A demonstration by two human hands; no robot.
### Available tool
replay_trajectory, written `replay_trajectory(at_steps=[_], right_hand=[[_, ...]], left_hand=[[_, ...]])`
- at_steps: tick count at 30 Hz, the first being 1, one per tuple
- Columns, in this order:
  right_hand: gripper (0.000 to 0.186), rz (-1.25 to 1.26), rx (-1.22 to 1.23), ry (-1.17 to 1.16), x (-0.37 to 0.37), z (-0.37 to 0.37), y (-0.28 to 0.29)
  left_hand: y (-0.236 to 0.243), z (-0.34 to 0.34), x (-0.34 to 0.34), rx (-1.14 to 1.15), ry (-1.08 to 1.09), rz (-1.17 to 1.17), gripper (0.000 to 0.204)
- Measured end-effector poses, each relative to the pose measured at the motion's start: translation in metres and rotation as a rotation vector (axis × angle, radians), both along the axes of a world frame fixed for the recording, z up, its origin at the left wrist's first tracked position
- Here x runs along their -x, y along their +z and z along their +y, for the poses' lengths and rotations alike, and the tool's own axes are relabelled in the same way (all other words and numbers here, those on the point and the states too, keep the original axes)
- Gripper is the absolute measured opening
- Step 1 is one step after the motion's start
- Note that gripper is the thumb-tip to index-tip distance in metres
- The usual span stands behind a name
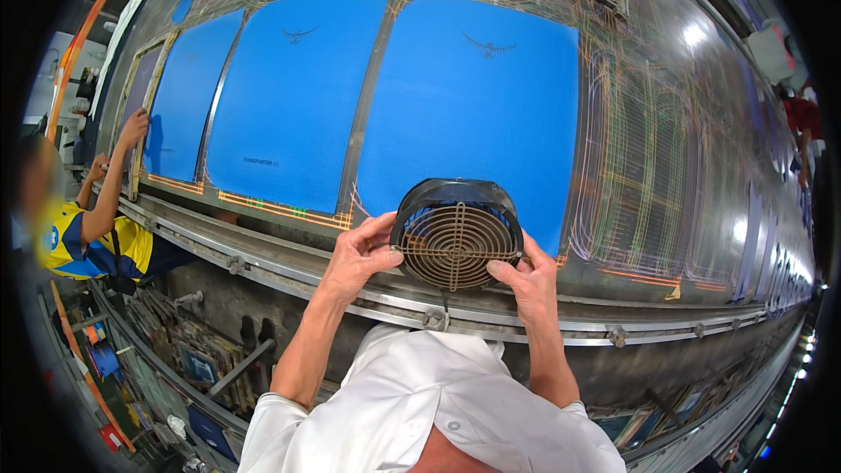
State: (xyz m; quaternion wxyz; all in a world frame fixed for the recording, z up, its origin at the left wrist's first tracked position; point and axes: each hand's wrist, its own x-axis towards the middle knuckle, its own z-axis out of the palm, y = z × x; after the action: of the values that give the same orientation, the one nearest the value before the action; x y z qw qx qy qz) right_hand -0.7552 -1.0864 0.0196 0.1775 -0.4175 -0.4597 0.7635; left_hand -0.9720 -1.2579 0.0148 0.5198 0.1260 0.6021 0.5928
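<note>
Between my two hands is a small fan (pixel 455 245) with a black housing and a round wire guard facing up toward me. My left hand (pixel 357 256) grips its left side, thumb on the rim of the guard. On the opposite side my right hand (pixel 529 275) holds it the same way. The fan is over the near edge of a blue textured panel (pixel 473 114) with a dark bird-like print near its far end. I cannot tell whether the fan touches the panel. Its far side and the fingers behind it are hidden.
Left of it, a second blue panel (pixel 289 114) and a third blue panel (pixel 193 92) lie on the long table (pixel 648 166). A co-worker (pixel 96 228) at the left holds a framed screen (pixel 144 114). A metal rail (pixel 578 330) runs along the table's near edge.
</note>
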Motion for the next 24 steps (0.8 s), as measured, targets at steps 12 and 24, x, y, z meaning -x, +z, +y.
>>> replay_trajectory(at_steps=[12, 24], right_hand=[[0.066, 0.116, 0.011, 0.001, 0.007, -0.011, -0.001], [0.081, -0.063, -0.348, 0.082, 0.012, -0.027, 0.011]], left_hand=[[-0.004, -0.013, 0.000, -0.030, 0.050, 0.001, 0.066], [-0.025, -0.048, 0.009, 0.015, 0.092, -0.188, 0.067]])
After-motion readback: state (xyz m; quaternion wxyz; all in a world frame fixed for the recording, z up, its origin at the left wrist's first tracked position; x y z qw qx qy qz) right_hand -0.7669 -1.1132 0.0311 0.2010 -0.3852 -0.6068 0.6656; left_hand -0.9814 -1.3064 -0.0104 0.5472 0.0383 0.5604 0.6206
